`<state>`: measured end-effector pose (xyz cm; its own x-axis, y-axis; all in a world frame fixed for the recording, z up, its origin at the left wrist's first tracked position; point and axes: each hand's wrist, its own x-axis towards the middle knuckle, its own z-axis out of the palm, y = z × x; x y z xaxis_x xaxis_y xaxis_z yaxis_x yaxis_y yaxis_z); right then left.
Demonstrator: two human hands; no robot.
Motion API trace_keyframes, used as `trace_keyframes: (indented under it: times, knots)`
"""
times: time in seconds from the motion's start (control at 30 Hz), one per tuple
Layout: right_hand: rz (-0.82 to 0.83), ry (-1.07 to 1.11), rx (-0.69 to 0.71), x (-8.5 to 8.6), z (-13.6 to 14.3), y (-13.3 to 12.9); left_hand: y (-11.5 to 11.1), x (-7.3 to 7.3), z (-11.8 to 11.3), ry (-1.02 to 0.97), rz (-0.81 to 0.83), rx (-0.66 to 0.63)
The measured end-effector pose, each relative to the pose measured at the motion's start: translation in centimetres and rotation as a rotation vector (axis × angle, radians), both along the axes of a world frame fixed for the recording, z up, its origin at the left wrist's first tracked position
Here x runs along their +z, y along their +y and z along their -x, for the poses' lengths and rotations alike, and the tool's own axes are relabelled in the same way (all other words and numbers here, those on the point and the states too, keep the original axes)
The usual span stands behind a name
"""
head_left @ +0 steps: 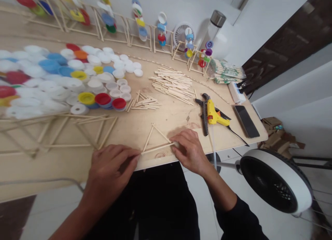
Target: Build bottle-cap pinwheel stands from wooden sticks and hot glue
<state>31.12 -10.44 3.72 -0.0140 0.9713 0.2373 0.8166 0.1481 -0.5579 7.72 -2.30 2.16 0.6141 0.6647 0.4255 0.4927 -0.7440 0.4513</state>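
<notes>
A small triangle of wooden sticks (158, 148) lies at the table's front edge. At its left corner, my left hand (111, 167) is closed, with thumb and fingertips on the end of the near stick. My right hand (188, 150) pinches the right corner, where two stick ends meet. Further back on the tabletop lie a heap of short sticks (146, 102) and a larger pile of long sticks (172, 82). To the right, a yellow glue gun (213, 115) rests on a black stand.
Many plastic bottle caps (75, 84) spread across the left. Several stick triangles (85, 129) stand near the left front. Frames with stacked caps (140, 23) line the wall. A phone (246, 121), power strip (236, 92) and bottle (211, 28) are at right; a fan (275, 181) stands beside the table.
</notes>
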Motion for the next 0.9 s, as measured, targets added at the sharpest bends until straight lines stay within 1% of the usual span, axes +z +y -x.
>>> trace_keyframes:
  times: [0.17,0.2,0.3,0.43,0.53,0.67,0.9]
  knots:
    - [-0.007,0.023,-0.011,-0.3,-0.1,-0.1,0.5,0.7,-0.9,-0.01,-0.043,0.011]
    - [-0.014,0.033,-0.016,-0.3,-0.1,-0.1,0.7,1.0,-1.3,-0.014,-0.053,-0.007]
    - [-0.039,0.055,-0.04,-0.2,-0.1,-0.3,1.8,1.6,-2.8,-0.021,-0.079,-0.118]
    - [-0.04,0.036,-0.091,0.0,-0.1,-0.6,3.1,1.9,-5.1,0.013,-0.178,-0.218]
    - [-0.025,0.018,-0.109,0.1,0.0,-0.6,3.6,1.9,-6.2,0.074,-0.216,-0.276]
    - [-0.033,0.005,-0.108,0.1,0.1,-0.4,4.0,1.5,-6.9,0.141,-0.236,-0.347]
    - [-0.031,-0.009,-0.125,-0.2,0.1,-0.2,4.1,0.8,-7.2,0.16,-0.241,-0.351]
